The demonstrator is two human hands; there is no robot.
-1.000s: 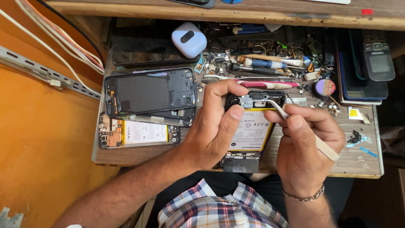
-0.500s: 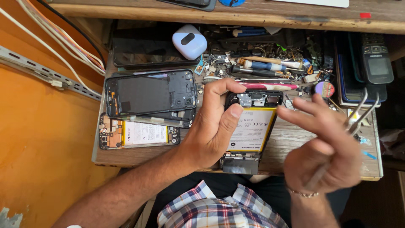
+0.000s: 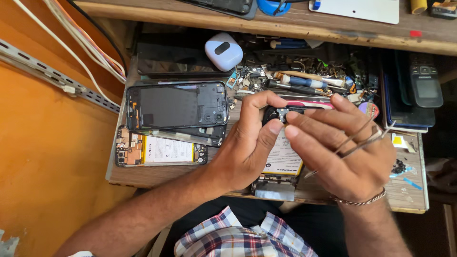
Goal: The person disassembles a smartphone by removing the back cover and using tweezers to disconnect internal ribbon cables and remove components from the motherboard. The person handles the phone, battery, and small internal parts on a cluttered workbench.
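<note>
An opened phone (image 3: 282,159) with a white battery lies on the wooden bench (image 3: 157,176) in front of me. My left hand (image 3: 247,143) grips it from the left, thumb and forefinger pinching its dark top end. My right hand (image 3: 342,152) lies over its right side with metal tweezers (image 3: 362,138) tucked between the fingers, their tips pointing away to the right. My right forefinger and middle finger reach to the phone's top end, meeting my left thumb.
A black phone frame (image 3: 177,105) rests on another opened phone (image 3: 159,152) at the left. A white earbud case (image 3: 223,51), screwdrivers (image 3: 300,81) and small parts crowd the back. Dark phones (image 3: 419,90) are stacked at the right. An orange wall with cables is on the left.
My right hand swung out to the right with the tweezers, then came back over the phone with them tucked away. My left hand kept its grip on the phone.
</note>
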